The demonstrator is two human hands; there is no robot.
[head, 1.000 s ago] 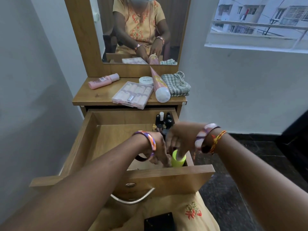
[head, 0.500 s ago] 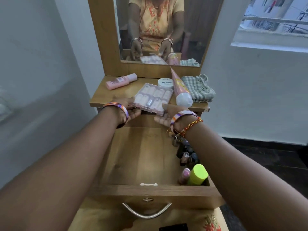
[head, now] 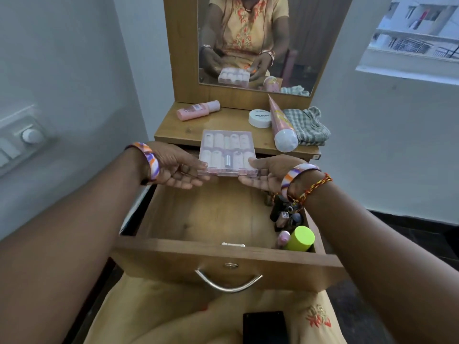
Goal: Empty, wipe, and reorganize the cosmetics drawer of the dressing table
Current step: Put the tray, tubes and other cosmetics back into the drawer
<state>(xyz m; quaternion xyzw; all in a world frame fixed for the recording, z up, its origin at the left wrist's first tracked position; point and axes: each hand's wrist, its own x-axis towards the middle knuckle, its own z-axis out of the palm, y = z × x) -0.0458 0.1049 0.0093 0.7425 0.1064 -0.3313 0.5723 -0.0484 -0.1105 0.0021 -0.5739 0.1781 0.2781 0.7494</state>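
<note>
I hold a clear plastic nail kit box (head: 227, 152) between both hands, lifted off the tabletop edge above the open wooden drawer (head: 223, 259). My left hand (head: 178, 167) grips its left side and my right hand (head: 263, 173) grips its right side. Along the drawer's right wall stand several small dark bottles (head: 285, 214), a pink bottle (head: 283, 238) and a lime green capped container (head: 300, 239). The rest of the drawer floor is bare wood.
On the dressing tabletop (head: 191, 131) lie a pink bottle (head: 198, 110), a white round jar (head: 260, 117), a pink tube (head: 282, 125) and a checked cloth (head: 306, 126). A mirror (head: 258, 40) stands behind. A wall switch panel (head: 22, 140) is at left, a window (head: 417, 38) at right.
My hands left the green capped container in the drawer, rose to the tabletop, took the nail kit box by both sides and lifted it toward me.
</note>
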